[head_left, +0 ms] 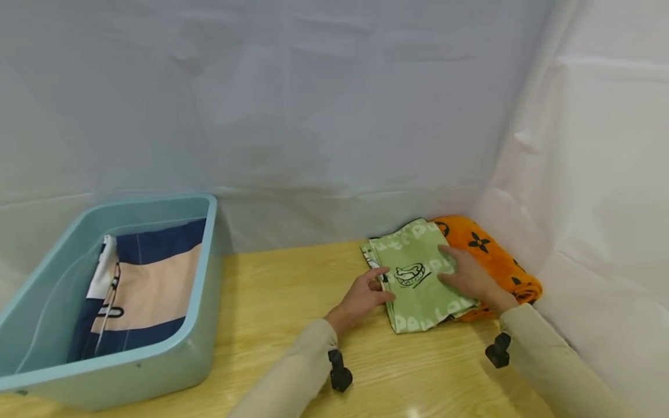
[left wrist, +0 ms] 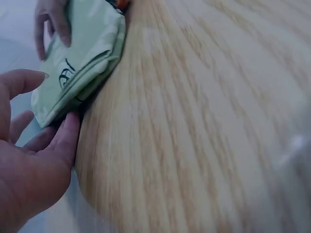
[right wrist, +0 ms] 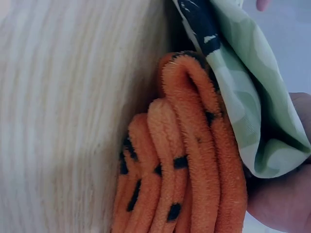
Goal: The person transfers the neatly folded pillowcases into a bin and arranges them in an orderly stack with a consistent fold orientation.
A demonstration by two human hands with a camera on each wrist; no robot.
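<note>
A folded green printed cloth [head_left: 413,307] lies on top of a folded orange fleece [head_left: 491,249] with black flowers, in the table's back right corner. My right hand [head_left: 465,276] rests flat on the green cloth, fingers straight. My left hand [head_left: 366,293] is at the cloth's left edge, its fingertips touching that edge and the thumb held apart. The left wrist view shows my left hand [left wrist: 34,165] beside the green cloth [left wrist: 87,53], with my right hand's fingers [left wrist: 53,24] on top. In the right wrist view the orange fleece's layers [right wrist: 194,160] sit under the green cloth [right wrist: 252,97], next to my right hand [right wrist: 286,199].
A light-blue plastic bin [head_left: 204,302] stands at the left and holds a folded navy and peach cloth [head_left: 151,284]. The wooden table [head_left: 282,313] lies bare between the bin and the cloths. White sheeting walls close in behind and on the right.
</note>
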